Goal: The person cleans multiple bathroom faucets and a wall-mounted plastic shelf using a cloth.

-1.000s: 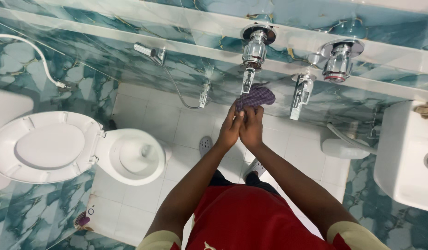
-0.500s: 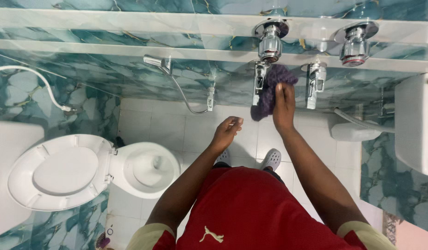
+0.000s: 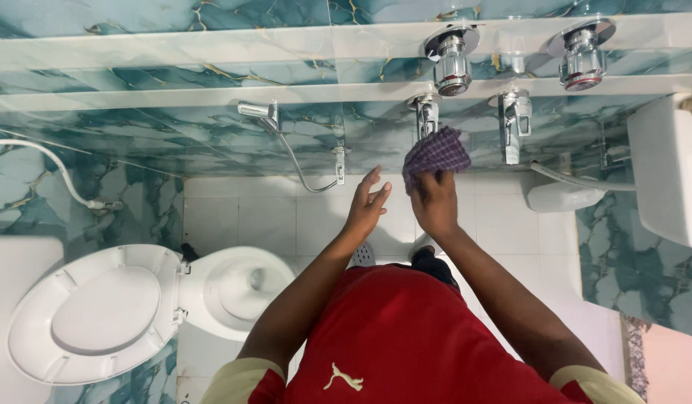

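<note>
Right hand point(image 3: 434, 203): fingers curled tight around a bunched cloth point(image 3: 436, 152), a soft, crumpled fabric woven in a small purple-and-white check. The cloth bulges above the knuckles, just below the spout of the near tap point(image 3: 426, 114); whether cloth and spout touch cannot be told. Left hand point(image 3: 367, 206): empty, fingers spread and slightly bent, palm turned toward the right hand, just beside it but apart.

Wall fittings: the near tap and a second tap point(image 3: 513, 123) to its right are polished chrome, each with a long flat lever. Above them, two ribbed cylindrical chrome valves point(image 3: 451, 60) stand out from round flanges on a white glossy ledge point(image 3: 174, 49). To the left, a chrome spray handle point(image 3: 257, 111) sits in its holder, its thin metal hose looping down to a wall fitting.

Surroundings: wall tiles point(image 3: 136, 142) are glossy, teal marble-patterned with gold veins; floor tiles point(image 3: 271, 217) are matt white squares. The white ceramic toilet point(image 3: 237, 288) at lower left has its oval plastic lid and seat point(image 3: 95, 314) raised; the bowl holds a little water at its bottom. A white ceramic basin point(image 3: 668, 179) projects at the right edge, its inside out of view.
</note>
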